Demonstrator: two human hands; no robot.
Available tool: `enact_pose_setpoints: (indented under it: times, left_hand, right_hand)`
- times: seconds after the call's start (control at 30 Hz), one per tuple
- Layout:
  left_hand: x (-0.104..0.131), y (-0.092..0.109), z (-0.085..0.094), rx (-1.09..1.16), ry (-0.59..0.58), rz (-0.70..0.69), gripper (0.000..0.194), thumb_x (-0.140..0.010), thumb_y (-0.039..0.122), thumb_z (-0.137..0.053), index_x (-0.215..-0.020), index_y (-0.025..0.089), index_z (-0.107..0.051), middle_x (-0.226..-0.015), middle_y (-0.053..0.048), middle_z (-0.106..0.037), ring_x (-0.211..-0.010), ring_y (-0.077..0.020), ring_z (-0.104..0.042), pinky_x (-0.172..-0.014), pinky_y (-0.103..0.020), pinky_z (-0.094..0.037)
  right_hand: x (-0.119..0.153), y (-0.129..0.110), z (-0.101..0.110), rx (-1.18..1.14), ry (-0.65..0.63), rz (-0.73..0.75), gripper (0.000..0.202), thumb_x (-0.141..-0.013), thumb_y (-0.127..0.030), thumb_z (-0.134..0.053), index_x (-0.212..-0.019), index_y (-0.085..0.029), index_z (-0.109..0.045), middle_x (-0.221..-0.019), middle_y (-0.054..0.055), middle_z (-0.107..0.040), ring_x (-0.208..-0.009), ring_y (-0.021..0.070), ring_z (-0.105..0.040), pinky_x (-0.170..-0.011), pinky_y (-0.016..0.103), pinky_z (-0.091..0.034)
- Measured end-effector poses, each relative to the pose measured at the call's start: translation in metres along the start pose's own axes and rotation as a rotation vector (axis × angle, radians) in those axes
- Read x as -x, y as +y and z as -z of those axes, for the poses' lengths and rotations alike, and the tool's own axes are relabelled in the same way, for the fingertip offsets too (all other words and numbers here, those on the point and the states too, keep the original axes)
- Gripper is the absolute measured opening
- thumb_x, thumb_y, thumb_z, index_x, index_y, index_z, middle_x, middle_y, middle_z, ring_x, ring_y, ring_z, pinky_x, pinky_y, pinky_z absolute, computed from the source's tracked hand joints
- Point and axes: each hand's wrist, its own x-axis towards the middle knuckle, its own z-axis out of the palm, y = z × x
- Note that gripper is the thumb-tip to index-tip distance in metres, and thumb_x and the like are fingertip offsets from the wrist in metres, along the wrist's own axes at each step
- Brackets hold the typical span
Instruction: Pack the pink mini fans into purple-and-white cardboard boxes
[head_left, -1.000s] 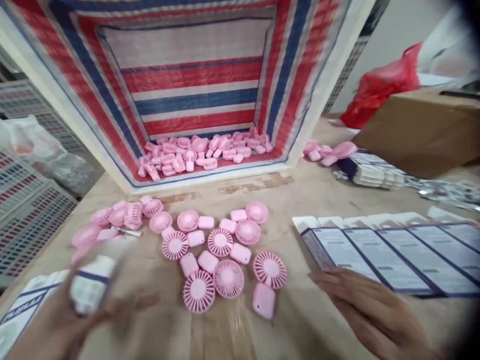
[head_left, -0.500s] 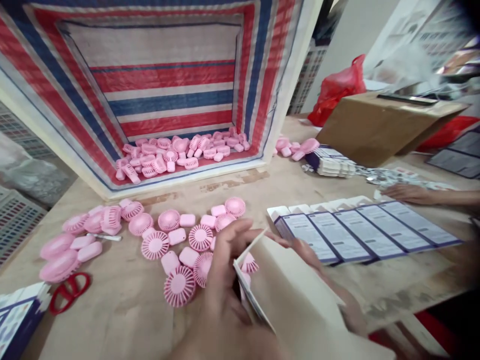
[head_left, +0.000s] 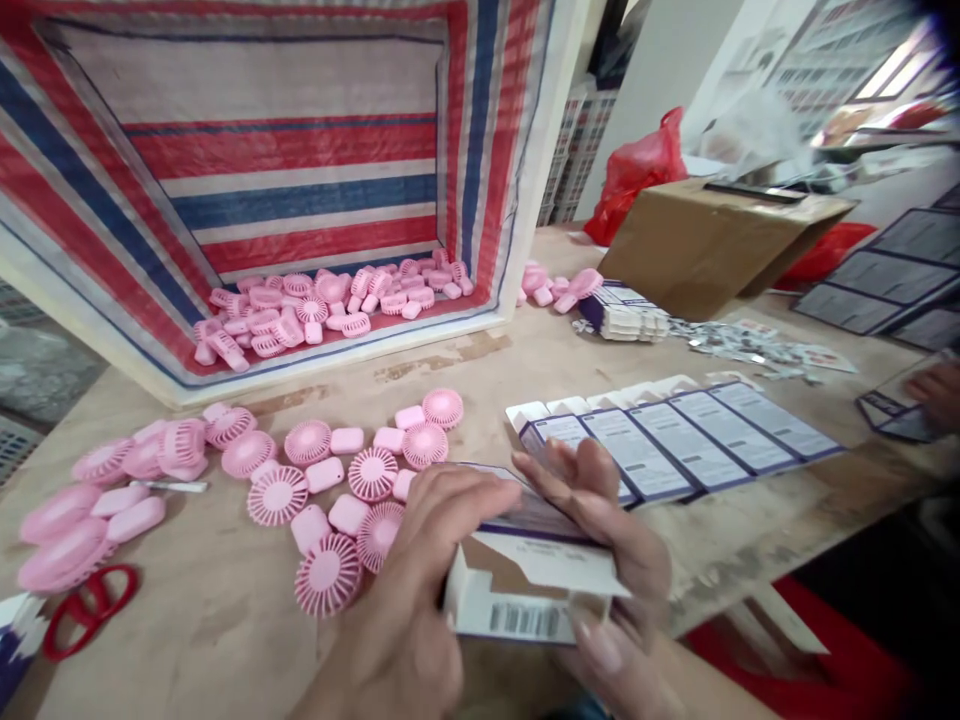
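Both hands hold a small white and purple carton (head_left: 525, 590) near the bottom centre, its barcode end facing me with flaps partly open. My left hand (head_left: 427, 570) wraps the carton's left side, fingers over its top. On the right side, my right hand (head_left: 615, 550) grips it with the thumb at the lower corner by the barcode. Several pink fans (head_left: 328, 574) with round ribbed heads lie on the table just left of my left hand. A row of flat purple-edged cartons (head_left: 675, 440) lies beyond my right hand.
A striped lined box (head_left: 300, 155) holds many pink fans at the back. Red scissors (head_left: 90, 610) lie at left. A brown cardboard box (head_left: 675, 240), red bag (head_left: 637, 175) and silvery packets (head_left: 757, 345) stand behind. Another person's hand (head_left: 937, 395) holds a carton at right.
The carton between my hands has turned so its barcode end faces me. The other person's hand has moved away from the carton row, rightward, and now holds a carton. The view has shifted right.
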Motion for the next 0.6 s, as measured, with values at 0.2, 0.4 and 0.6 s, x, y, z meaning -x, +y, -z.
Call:
enact_pose_setpoints:
  times: [0.2,0.4,0.6]
  left_hand:
    - [0.0,-0.019,-0.001,0.088,-0.038,-0.064,0.044,-0.099,0.016,-0.047,-0.135,0.038,-0.06,-0.128,-0.005,-0.052,-0.117,-0.0208,-0.053,-0.095,-0.032,-0.051]
    - [-0.008,-0.028,0.001,0.342,0.064,0.062,0.015,-0.089,0.031,-0.068,-0.101,0.032,-0.077,-0.105,-0.004,-0.056,-0.096,-0.0178,-0.057,-0.074,-0.026,-0.051]
    - [-0.003,-0.033,0.003,0.239,0.08,0.09,0.009,-0.087,0.025,-0.067,-0.09,0.027,-0.075,-0.101,-0.004,-0.057,-0.094,-0.0188,-0.057,-0.077,-0.029,-0.051]
  right_hand:
    - [-0.021,0.001,-0.007,-0.079,-0.065,0.153,0.057,-0.091,-0.024,-0.052,-0.147,-0.031,-0.043,-0.16,-0.009,-0.035,-0.14,0.0204,-0.047,-0.116,0.037,-0.045]
    - [-0.021,0.005,-0.007,-0.083,-0.128,0.149,0.058,-0.084,-0.019,-0.057,-0.141,-0.029,-0.049,-0.156,0.001,-0.044,-0.134,0.0254,-0.055,-0.108,0.043,-0.052]
    - [-0.015,0.009,-0.007,0.031,-0.147,0.116,0.052,-0.083,-0.023,-0.057,-0.135,-0.027,-0.055,-0.15,0.007,-0.052,-0.127,0.0306,-0.061,-0.099,0.049,-0.058]
